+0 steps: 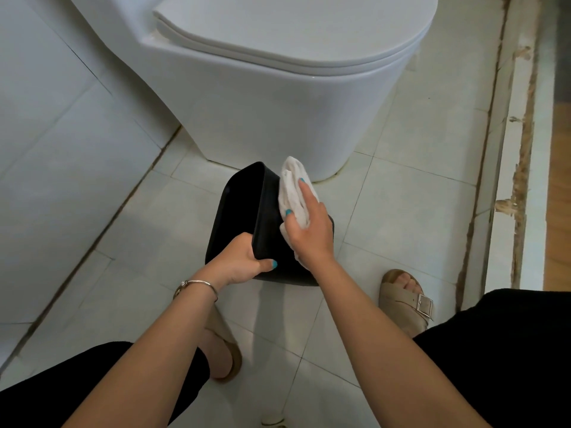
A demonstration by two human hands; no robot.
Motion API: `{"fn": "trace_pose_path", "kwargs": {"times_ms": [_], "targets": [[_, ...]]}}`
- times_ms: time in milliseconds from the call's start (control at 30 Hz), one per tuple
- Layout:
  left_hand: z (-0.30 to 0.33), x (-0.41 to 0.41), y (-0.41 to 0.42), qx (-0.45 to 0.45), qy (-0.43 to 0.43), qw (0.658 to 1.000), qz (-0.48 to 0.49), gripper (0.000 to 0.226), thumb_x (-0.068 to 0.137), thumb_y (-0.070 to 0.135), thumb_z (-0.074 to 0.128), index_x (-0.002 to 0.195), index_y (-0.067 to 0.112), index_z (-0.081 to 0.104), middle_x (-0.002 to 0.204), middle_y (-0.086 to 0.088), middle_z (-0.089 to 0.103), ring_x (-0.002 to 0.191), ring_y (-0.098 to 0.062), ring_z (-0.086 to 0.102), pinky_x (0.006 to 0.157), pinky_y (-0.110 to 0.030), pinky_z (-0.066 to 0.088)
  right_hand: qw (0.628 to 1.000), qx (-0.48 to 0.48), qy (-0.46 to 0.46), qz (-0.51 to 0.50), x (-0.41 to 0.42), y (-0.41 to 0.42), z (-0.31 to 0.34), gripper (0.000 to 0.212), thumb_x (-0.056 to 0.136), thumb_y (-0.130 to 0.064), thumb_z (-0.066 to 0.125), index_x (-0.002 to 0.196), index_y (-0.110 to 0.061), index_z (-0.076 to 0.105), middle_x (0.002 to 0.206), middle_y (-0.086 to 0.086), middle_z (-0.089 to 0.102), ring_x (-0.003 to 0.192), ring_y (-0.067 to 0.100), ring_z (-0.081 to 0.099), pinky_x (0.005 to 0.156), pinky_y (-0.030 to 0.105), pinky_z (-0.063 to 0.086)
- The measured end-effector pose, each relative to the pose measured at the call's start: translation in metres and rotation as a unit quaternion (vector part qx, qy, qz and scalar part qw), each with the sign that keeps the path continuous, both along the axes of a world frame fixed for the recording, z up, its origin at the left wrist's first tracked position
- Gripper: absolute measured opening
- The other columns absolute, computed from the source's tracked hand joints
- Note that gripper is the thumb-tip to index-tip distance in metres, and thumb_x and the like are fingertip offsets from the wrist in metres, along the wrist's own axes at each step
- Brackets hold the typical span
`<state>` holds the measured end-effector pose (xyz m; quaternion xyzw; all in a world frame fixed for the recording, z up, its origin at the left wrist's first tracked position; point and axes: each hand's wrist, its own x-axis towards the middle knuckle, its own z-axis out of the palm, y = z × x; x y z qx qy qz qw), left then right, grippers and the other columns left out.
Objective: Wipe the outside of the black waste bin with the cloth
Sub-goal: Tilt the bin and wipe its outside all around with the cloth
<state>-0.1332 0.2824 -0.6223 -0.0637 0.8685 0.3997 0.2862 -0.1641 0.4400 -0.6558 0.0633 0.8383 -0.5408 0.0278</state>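
Bin [238, 211] rim in left hand [239, 264]; toilet [278, 118] close behind.

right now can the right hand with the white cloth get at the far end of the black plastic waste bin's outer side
Probably yes. The right hand already presses the white cloth flat on that outer side of the black plastic waste bin, nothing lies ahead of it, and the left hand grips the rim, steadying the bin.

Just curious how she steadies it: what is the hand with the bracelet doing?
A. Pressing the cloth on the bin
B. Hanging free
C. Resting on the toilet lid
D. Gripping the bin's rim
D: the left hand, above the bracelet, curls over the rim of the black bin, while the right hand presses the white cloth against its side.
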Motion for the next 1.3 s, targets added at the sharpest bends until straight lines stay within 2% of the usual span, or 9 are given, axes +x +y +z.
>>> {"fn": "trace_pose_path", "kwargs": {"times_ms": [167,333,433,500,667,867,1067,1200,1300], "targets": [[-0.002,0.002,-0.003,-0.029,-0.035,0.999,0.020,0.037,0.082,0.025,0.077,0.112,0.013,0.059,0.100,-0.002,0.065,0.094,-0.019,0.063,0.083,-0.031,0.053,0.989,0.010,-0.110,-0.102,-0.014,0.017,-0.024,0.062,0.093,-0.029,0.049,0.151,-0.041,0.029,0.130,0.004,0.053,0.114,0.024,0.055,0.083,0.028,0.039],[0.001,-0.002,0.003,-0.025,-0.038,0.999,-0.006,0.039,0.080,0.031,0.078,0.112,0.018,0.061,0.100,0.000,0.068,0.094,-0.018,0.066,0.087,-0.036,0.056,0.996,0.029,-0.066,-0.052,-0.019,0.007,-0.012,0.063,0.091,-0.034,0.052,0.149,-0.043,0.029,0.122,0.004,0.053,0.104,0.023,0.056,0.083,0.034,0.047],[0.008,-0.006,0.014,-0.011,-0.024,0.999,-0.032,0.016,0.083,0.019,0.075,0.094,0.017,0.064,0.085,0.000,0.067,0.083,-0.015,0.066,0.074,-0.026,0.052,0.999,0.014,-0.022,-0.031,-0.023,0.004,0.004,0.064,0.091,-0.032,0.054,0.150,-0.042,0.030,0.123,0.002,0.052,0.097,0.015,0.051,0.080,0.028,0.041],[0.012,-0.008,0.018,-0.014,-0.012,0.999,-0.045,0.011,0.084,0.016,0.073,0.085,0.015,0.063,0.078,-0.006,0.065,0.076,-0.018,0.065,0.067,-0.027,0.050,1.000,0.000,0.001,-0.013,-0.025,0.000,0.016,0.064,0.092,-0.031,0.055,0.150,-0.043,0.030,0.126,0.000,0.050,0.097,0.010,0.046,0.082,0.025,0.038],[0.007,-0.006,0.011,-0.032,-0.023,0.999,-0.034,0.022,0.083,0.024,0.076,0.097,0.014,0.063,0.087,-0.007,0.068,0.081,-0.019,0.067,0.080,-0.036,0.057,0.999,-0.041,0.021,-0.021,-0.027,-0.002,0.011,0.063,0.091,-0.028,0.056,0.148,-0.043,0.033,0.130,-0.001,0.052,0.103,0.007,0.048,0.089,0.026,0.042],[0.002,-0.002,0.002,-0.038,-0.038,0.999,-0.009,0.035,0.082,0.028,0.077,0.109,0.015,0.060,0.099,-0.003,0.066,0.093,-0.020,0.065,0.087,-0.038,0.056,0.991,-0.014,-0.075,-0.106,-0.026,0.016,-0.023,0.062,0.092,-0.032,0.050,0.149,-0.043,0.030,0.128,0.000,0.053,0.110,0.019,0.054,0.084,0.027,0.040],[0.007,-0.010,0.003,-0.046,-0.022,0.996,-0.067,0.018,0.083,0.024,0.076,0.090,0.017,0.061,0.086,0.000,0.065,0.082,-0.017,0.065,0.071,-0.028,0.054,0.997,-0.039,-0.032,-0.058,-0.025,0.038,-0.012,0.065,0.089,-0.025,0.060,0.148,-0.040,0.037,0.114,-0.019,0.048,0.098,0.000,0.048,0.087,0.020,0.038],[0.017,-0.021,0.006,-0.062,-0.003,0.990,-0.127,0.032,0.083,0.015,0.074,0.063,0.023,0.052,0.064,0.007,0.057,0.060,-0.008,0.057,0.054,-0.017,0.040,0.996,-0.082,0.012,-0.029,-0.022,0.047,0.010,0.070,0.087,-0.017,0.064,0.149,-0.037,0.037,0.133,-0.027,0.045,0.111,-0.013,0.047,0.095,0.009,0.035],[0.021,-0.028,0.007,-0.066,-0.001,0.985,-0.161,0.027,0.084,0.014,0.073,0.066,0.024,0.056,0.069,0.006,0.061,0.065,-0.009,0.060,0.058,-0.019,0.042,0.995,-0.091,0.027,-0.011,-0.022,0.054,0.030,0.081,0.087,-0.016,0.065,0.153,-0.040,0.023,0.144,-0.025,0.035,0.125,-0.007,0.039,0.099,0.010,0.033]]}}
